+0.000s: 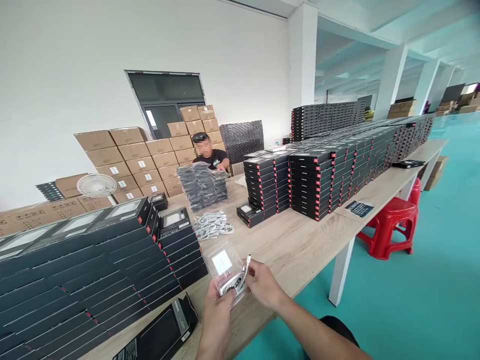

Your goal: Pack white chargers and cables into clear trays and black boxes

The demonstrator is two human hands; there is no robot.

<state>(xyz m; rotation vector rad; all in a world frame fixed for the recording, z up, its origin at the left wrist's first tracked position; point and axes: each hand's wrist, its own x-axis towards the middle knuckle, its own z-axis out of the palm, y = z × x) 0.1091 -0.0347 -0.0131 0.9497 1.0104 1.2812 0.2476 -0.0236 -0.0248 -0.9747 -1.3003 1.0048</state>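
Observation:
My left hand [220,306] grips the lower edge of a clear plastic tray [209,257], its thumb pressing on a coiled white cable inside. A square white charger [222,262] lies in the upper part of that tray. Pinched between the fingers of my right hand [262,284] is the white cable [247,262], its plug end pointing up at the tray's right edge. Left of my hands, an opened black box [161,330] lies on the table. Just beyond the tray is a pile of white cables [213,226].
Stacked black boxes [93,270] rise close on my left, and more black stacks [307,187] run along the table [277,245] to the right. Bundled dark trays [200,185] stand before a seated person [210,155]. A red stool [392,225] stands at right.

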